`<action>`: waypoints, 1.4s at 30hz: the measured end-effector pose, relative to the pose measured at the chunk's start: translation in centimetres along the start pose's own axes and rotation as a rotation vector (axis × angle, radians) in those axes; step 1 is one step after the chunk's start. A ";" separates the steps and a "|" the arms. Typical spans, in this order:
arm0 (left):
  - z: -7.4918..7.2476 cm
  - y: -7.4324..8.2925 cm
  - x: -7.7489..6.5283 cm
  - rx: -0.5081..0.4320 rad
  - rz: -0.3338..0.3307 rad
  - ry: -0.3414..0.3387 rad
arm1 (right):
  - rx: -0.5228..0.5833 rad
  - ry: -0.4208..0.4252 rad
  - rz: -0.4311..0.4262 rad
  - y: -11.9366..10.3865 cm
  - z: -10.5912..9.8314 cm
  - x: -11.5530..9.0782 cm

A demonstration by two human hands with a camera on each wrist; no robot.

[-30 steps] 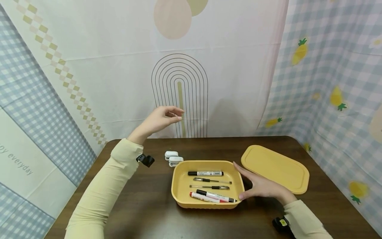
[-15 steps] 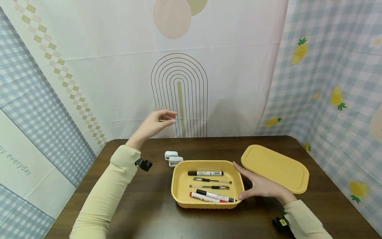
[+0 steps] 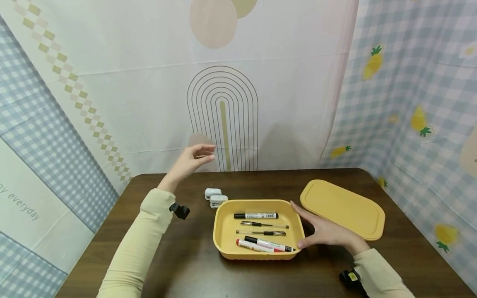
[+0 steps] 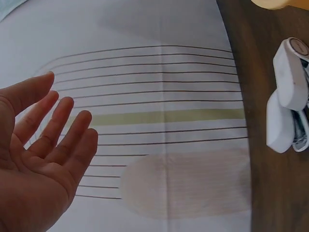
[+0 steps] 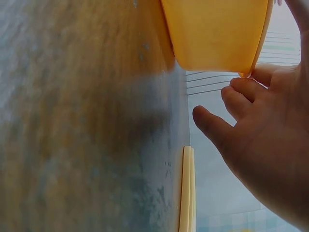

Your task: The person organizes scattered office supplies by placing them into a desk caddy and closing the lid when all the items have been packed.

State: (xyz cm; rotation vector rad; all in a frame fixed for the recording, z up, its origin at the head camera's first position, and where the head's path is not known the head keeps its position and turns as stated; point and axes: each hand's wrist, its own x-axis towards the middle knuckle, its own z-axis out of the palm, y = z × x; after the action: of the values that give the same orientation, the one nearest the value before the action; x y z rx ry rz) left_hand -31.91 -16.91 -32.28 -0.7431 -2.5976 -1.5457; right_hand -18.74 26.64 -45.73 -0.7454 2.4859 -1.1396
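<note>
One table (image 3: pixel 186 258) here, with one box (image 3: pixel 225 232) on it and one lid (image 3: pixel 343 209), a single of each. Into the box I look, and it's two pens: the upper pen (image 3: pixel 264 225), the lower pen (image 3: pixel 261 232). Now the markers, and that's three! There's the rear marker (image 3: pixel 256 215), the front black marker (image 3: pixel 269 243), and the red marker (image 3: pixel 255 246), so five in the box altogether. Over to the staplers, a pair: rear stapler (image 3: pixel 213 193), front stapler (image 3: pixel 218 201). Hands? Two, left hand (image 3: pixel 188 161) and right hand (image 3: pixel 326 231). Wrist cameras, two as well, the left camera (image 3: pixel 179 210) and the right camera (image 3: pixel 349 279). And on the cloth, from the head view, I make it five printed pineapples (image 3: pixel 372 66)!
</note>
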 end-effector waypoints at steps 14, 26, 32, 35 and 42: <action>2.0 -4.0 0.2 -0.055 -0.031 0.048 | 0.014 0.005 0.001 0.3 -0.5 -0.4; 4.1 -7.2 -0.6 -0.032 -0.089 0.005 | 0.018 0.002 0.002 -0.1 -0.4 -0.3; 4.5 -8.8 -1.6 0.000 -0.125 0.018 | 0.031 -0.006 0.018 -0.3 -0.5 0.0; 4.9 -9.7 -2.0 0.001 -0.138 0.008 | 0.022 -0.012 0.023 -0.3 -0.4 0.0; 5.6 -11.1 -2.6 0.039 -0.174 -0.009 | 0.043 -0.018 0.034 -0.3 -0.1 -0.2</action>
State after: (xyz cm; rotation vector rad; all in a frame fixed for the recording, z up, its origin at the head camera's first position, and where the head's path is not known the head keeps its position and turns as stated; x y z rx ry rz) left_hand -32.99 -17.58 -44.87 -0.5339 -2.7559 -1.5307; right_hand -18.52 26.68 -45.44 -0.6955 2.4420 -1.1650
